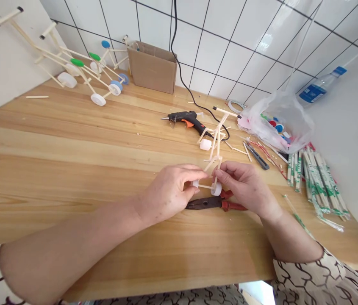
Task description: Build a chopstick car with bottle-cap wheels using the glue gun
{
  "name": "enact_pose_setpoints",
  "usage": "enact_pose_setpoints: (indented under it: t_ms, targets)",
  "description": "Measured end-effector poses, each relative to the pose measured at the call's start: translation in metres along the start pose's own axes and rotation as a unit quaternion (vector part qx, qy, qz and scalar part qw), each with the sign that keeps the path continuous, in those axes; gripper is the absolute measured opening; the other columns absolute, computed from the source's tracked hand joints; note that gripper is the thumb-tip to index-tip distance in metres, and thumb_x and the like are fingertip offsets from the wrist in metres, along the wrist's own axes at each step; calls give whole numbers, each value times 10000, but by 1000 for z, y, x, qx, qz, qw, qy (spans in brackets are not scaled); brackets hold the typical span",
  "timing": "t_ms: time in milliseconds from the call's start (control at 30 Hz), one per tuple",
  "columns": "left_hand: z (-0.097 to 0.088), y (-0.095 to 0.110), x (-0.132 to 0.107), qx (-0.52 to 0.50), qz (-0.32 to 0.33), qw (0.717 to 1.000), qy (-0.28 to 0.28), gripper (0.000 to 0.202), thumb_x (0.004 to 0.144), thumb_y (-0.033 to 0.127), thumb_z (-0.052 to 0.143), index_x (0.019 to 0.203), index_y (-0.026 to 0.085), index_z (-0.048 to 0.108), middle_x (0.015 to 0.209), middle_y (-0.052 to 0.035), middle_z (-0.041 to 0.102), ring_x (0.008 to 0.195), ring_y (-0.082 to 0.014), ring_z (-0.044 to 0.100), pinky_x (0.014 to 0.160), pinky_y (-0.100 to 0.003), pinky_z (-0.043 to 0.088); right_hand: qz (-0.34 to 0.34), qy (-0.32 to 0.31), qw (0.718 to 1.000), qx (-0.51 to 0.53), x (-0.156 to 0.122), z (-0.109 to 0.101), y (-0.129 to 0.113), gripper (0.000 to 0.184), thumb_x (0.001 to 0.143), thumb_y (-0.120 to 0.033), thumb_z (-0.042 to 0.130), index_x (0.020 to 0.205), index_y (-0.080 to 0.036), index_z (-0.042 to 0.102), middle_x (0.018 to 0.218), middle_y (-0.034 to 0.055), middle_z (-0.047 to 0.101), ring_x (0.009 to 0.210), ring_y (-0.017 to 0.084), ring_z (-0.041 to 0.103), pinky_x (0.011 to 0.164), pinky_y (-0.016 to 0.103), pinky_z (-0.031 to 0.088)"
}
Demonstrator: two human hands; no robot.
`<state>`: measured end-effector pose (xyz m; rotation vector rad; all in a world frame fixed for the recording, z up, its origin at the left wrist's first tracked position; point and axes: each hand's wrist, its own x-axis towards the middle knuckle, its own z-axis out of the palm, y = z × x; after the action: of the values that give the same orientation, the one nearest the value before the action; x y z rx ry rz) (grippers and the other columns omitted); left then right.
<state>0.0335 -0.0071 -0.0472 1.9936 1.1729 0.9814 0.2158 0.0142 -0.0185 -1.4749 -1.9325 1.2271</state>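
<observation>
A small model [216,142] built of thin wooden sticks with white bottle-cap wheels stands on the wooden table [70,169] in front of me. My left hand [170,190] pinches the white cap at the left end of its near axle. At the right end, the fingers of my right hand [245,184] close on the other white cap [216,189]. Red-handled pliers [217,203] lie on the table just under both hands.
A black and orange glue gun [187,119] lies behind the model, its cable running up the tiled wall. Finished stick models [80,70] and a cardboard box [151,67] stand at the back left. A plastic bag of caps [277,120], wrapped chopsticks [320,182] and a bottle [320,87] are at right.
</observation>
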Motion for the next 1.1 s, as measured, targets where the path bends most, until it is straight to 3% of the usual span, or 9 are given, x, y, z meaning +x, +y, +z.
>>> enact_pose_setpoints:
  t_ms: [200, 533, 867, 1100]
  targets:
    - [-1, 1, 0, 2, 1, 1000, -3, 390, 682, -2, 546, 971, 221, 686, 1021, -4, 690, 902, -162, 649, 807, -230, 514, -9, -2, 1000, -8, 0, -1, 0, 276, 847, -356, 479, 664, -155, 523, 562, -8, 556, 491, 95, 485, 463, 210, 371]
    - [1, -3, 1, 6, -9, 1000, -2, 336, 696, 51, 577, 964, 221, 689, 1038, -18, 689, 921, -180, 645, 868, -295, 499, 6, -5, 1000, -2, -1, -1, 4, 274, 847, -381, 466, 685, -165, 512, 560, -18, 545, 435, 84, 456, 401, 199, 353]
    - [2, -3, 1, 8, -10, 1000, -1, 296, 701, 100, 611, 958, 221, 695, 996, -19, 699, 908, -178, 647, 851, -293, 510, -23, 6, 999, -30, 0, -1, 6, 261, 852, -332, 446, 664, -163, 510, 559, -26, 516, 458, 75, 442, 421, 188, 328]
    - [2, -2, 1, 17, -25, 1000, -4, 291, 703, 106, 613, 966, 202, 692, 1023, -30, 692, 923, -174, 646, 882, -288, 500, -39, 27, 998, -38, 0, -1, 5, 257, 841, -289, 463, 617, -164, 484, 485, -59, 421, 440, 63, 390, 439, 178, 310]
